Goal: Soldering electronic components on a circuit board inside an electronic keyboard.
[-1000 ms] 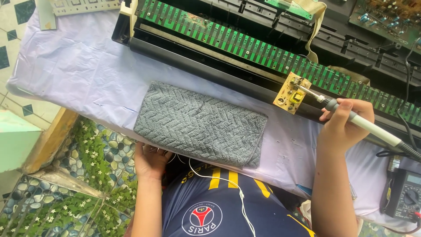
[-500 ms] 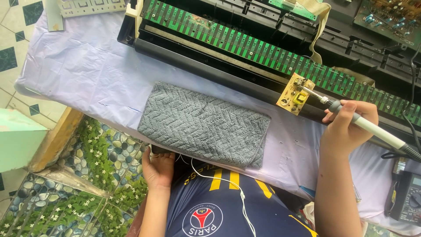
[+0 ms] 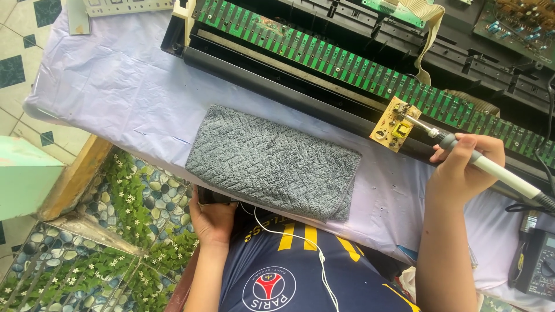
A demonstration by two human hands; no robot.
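Note:
My right hand (image 3: 462,164) grips a soldering iron (image 3: 491,167) with a white handle, its metal tip touching a small yellow circuit board (image 3: 390,128) that rests on the edge of an opened black keyboard chassis (image 3: 300,92). A long green circuit strip (image 3: 347,60) runs along that chassis. My left hand (image 3: 213,218) sits low at the table's near edge, under a folded grey towel (image 3: 272,162), its fingers curled around a small dark object (image 3: 211,198) that I cannot identify.
A pale lilac cloth (image 3: 115,98) covers the table. A multimeter (image 3: 537,263) lies at the right edge. More boards and black parts (image 3: 514,29) lie at the back right. A thin white cable (image 3: 300,242) runs over my shirt. Tiled floor lies to the left.
The view has shifted a little. My left hand stays at the table's near edge, and my right hand keeps the iron's tip on the yellow board.

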